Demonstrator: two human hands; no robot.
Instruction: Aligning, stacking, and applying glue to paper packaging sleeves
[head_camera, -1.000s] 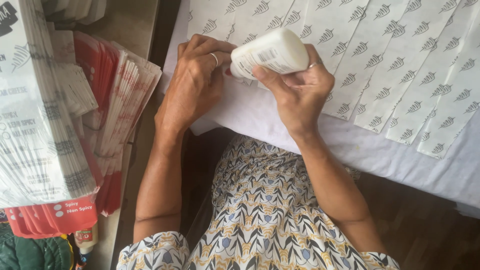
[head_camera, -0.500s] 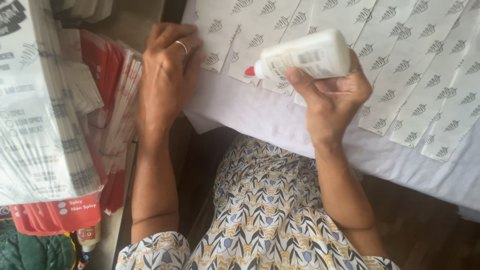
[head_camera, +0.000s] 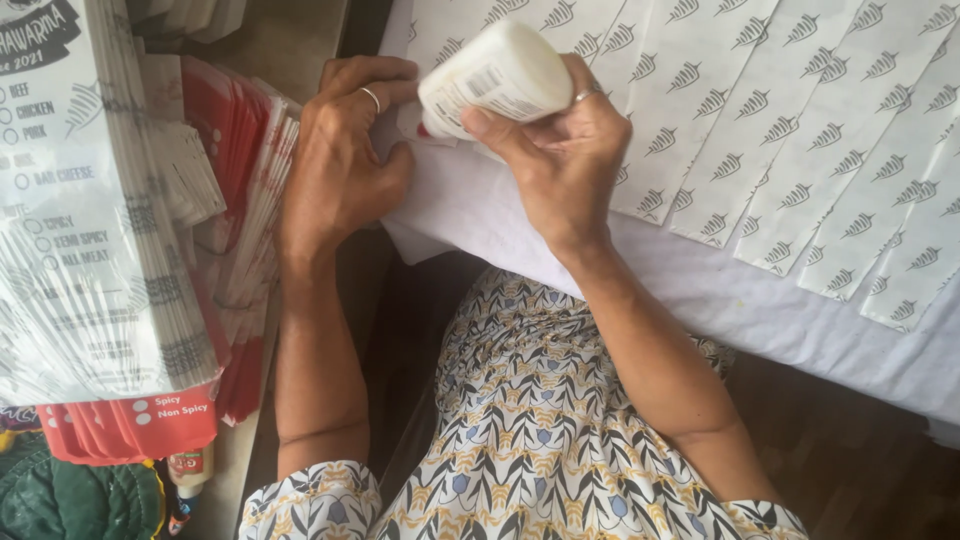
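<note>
the right hand (head_camera: 565, 160) is wrapped tight around a white glue bottle (head_camera: 495, 75), tipped over the paper sheets (head_camera: 760, 110). the left hand (head_camera: 340, 160), fingers curled, presses the sheet edge beside its tip.

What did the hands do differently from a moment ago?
The right hand swung the white glue bottle back left, its tip down near the left hand, which moved in to meet it. The patterned paper strips and stacked packets stayed put.
</note>
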